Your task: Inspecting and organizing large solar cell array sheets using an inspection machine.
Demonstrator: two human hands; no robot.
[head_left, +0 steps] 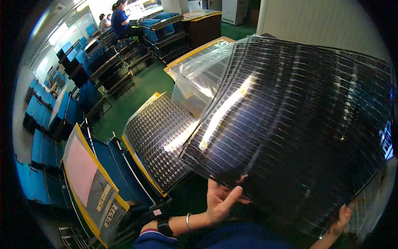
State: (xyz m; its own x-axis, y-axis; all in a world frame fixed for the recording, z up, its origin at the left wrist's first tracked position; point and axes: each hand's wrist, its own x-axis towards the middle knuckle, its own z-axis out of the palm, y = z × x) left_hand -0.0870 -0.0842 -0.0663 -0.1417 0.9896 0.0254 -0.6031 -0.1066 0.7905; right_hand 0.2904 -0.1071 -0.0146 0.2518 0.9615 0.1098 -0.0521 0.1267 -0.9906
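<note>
Holding a black sheet (290, 124) two-handed

Through the head view, I am seeing the sheet slanting across the right half, in front of the body. My left hand (219, 201) is pinching its lower left edge; my right hand (341, 218) is grasping its lower right edge. Just left of the sheet, a studded black panel (155, 133) is lying with yellow along its edge. Clear plastic (188, 87) is draping behind it. Blue racks (41, 149) are lining the left, and a co-worker (119, 20) is sitting at the back.
</note>
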